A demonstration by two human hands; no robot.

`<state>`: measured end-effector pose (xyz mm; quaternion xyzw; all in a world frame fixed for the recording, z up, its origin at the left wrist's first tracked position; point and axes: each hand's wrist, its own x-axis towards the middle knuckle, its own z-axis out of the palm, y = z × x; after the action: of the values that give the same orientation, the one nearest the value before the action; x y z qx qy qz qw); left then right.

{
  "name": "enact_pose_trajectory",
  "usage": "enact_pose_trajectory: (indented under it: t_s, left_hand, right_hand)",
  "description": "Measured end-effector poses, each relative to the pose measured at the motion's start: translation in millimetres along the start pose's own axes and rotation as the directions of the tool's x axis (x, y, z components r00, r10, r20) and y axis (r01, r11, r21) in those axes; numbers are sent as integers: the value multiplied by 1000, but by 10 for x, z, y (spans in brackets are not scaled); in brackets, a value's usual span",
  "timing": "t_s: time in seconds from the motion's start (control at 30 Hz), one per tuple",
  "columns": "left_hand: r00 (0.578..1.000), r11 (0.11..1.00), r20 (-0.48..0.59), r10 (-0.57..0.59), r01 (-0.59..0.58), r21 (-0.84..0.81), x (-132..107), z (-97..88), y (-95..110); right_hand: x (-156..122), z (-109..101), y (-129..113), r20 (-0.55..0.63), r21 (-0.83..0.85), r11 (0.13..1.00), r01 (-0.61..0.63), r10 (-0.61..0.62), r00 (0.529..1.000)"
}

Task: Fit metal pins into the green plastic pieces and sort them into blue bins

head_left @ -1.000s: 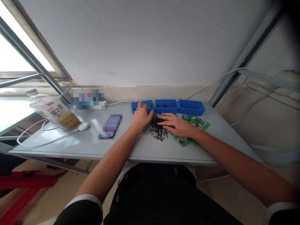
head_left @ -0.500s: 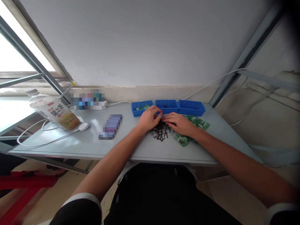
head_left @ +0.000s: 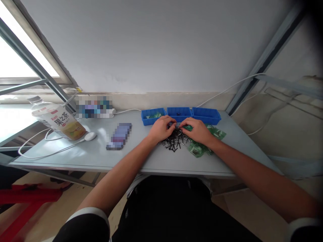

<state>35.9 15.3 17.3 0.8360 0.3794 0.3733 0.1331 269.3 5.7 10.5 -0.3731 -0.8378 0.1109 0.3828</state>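
Note:
A pile of dark screws (head_left: 173, 142) lies on the grey table, with both hands over its far side. My left hand (head_left: 163, 128) is closed, thumb and fingers pinched together at the pile's left; whatever is between them is too small to make out. Opposite it, my right hand (head_left: 198, 131) pinches at the pile's right edge, its fingertips close together, their contents hidden. Green printed plastic bags (head_left: 196, 150) with screws inside lie under and beside my right hand. Just behind the hands is a blue bin (head_left: 179, 117) holding a few dark screws.
Left of that bin stands a blue bin (head_left: 148, 121) with green bags inside; another blue bin (head_left: 207, 119) is to the right. A phone (head_left: 119, 136), a tilted drink bottle (head_left: 59, 117), a white cable with a round puck (head_left: 90, 136) and a power strip (head_left: 108, 113) occupy the left side.
My right hand has shifted slightly right, away from my left hand, and its fingers have curled into a pinch. My left hand has barely moved.

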Motion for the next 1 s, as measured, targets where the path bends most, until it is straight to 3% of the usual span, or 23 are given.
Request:
enact_pose_trajectory:
  t_s: [0.2,0.4,0.5,0.77,1.0]
  left_hand:
    - [990,993,82,119,-118,-16,3,28,-2]
    - [992,999,119,39,-37,-22,5,31,16]
    - [997,998,79,-24,28,-50,11,20,13]
    - [996,981,-39,-81,73,-179,43,-10,58]
    - [996,943,-7,-91,84,-321,33,7,99]
  right_hand:
    - [-1,1,-24,-96,216,963,-161,185,978]
    - [1,21,-40,-17,569,774,-279,350,936]
    - [3,16,-25,-8,589,756,-286,360,933]
    - [-10,26,41,-59,480,833,-274,342,938]
    - [12,40,-48,-12,610,741,-281,363,932]
